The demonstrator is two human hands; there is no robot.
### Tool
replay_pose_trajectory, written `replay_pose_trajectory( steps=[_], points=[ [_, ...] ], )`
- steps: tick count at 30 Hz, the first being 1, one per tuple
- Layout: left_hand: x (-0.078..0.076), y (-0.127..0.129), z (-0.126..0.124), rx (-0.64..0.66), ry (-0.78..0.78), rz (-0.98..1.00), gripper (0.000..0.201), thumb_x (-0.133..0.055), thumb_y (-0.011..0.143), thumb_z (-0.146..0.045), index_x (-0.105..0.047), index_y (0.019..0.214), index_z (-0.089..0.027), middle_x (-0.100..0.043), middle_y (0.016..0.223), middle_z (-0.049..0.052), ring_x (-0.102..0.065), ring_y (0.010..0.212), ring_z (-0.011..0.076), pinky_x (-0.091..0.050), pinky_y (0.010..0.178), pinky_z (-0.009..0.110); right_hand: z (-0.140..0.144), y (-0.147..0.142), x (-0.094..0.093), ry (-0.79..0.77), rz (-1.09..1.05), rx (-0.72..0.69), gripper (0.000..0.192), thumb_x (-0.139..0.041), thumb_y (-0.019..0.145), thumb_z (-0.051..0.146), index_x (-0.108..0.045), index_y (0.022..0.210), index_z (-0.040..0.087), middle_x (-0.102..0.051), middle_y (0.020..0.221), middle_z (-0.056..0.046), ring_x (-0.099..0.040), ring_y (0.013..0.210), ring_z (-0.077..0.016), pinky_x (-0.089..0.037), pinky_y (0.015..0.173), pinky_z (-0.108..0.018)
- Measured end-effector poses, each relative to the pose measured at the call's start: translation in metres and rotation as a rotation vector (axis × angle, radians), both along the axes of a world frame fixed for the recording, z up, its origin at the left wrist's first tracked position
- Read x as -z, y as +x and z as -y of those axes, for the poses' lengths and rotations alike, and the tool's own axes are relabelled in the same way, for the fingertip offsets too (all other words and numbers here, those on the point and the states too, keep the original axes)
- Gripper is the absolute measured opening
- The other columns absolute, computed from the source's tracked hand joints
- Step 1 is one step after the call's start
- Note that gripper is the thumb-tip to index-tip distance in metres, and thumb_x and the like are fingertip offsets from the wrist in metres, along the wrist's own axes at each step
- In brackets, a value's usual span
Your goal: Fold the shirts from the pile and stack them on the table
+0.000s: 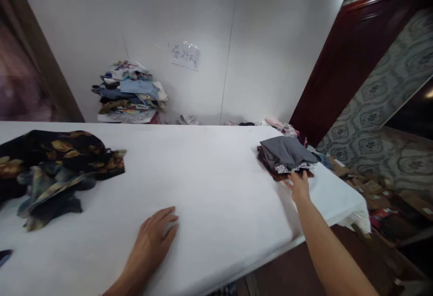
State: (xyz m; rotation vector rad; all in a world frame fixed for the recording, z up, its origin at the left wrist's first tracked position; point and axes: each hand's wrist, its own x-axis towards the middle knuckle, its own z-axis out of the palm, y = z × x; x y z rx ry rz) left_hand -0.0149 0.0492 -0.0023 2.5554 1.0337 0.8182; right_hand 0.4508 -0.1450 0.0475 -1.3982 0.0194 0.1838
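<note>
Fingers (297,178) of your right hand (299,187) reach the near edge of the folded clothes stack (286,157), grey piece on top, at the counter's (216,174) far right end; looks like they touch it w/o gripping, but it's too small to be sure. Your left hand (152,242) lies flat on the white counter, fingers spread, palm down, holding nothing. Dark floral garment (54,165) sits crumpled at the left, well apart from both hands. Another clothes pile (130,90) rests by the back wall.
</note>
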Motion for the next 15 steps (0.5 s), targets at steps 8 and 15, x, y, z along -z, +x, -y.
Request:
replay_pose_trajectory(
  steps=[8,15],
  points=[
    [-0.001,0.003,-0.001,0.025,-0.004,-0.013,0.031,-0.048,0.082,-0.041,-0.073,0.092,-0.026,-0.071,0.118,0.006,-0.063,0.112,0.0285,-0.049,0.097,0.049,-0.047,-0.16,0.007,-0.162,0.034,-0.862,0.044,-0.077,0.069,0.036,-0.066,0.108,0.018,-0.073,0.091,-0.007,-0.065,0.069,-0.0142,-0.048,0.055,-0.023],
    [-0.009,0.005,-0.021,0.086,-0.21,0.044,0.033,-0.051,0.077,-0.047,-0.075,0.086,-0.027,-0.074,0.111,0.005,-0.069,0.102,0.0277,-0.06,0.08,0.039,-0.126,-0.265,0.016,-0.229,0.169,-1.418,0.033,-0.068,0.081,0.023,-0.066,0.114,0.023,-0.072,0.102,-0.003,-0.066,0.078,-0.0111,-0.049,0.063,-0.02]
  ],
)
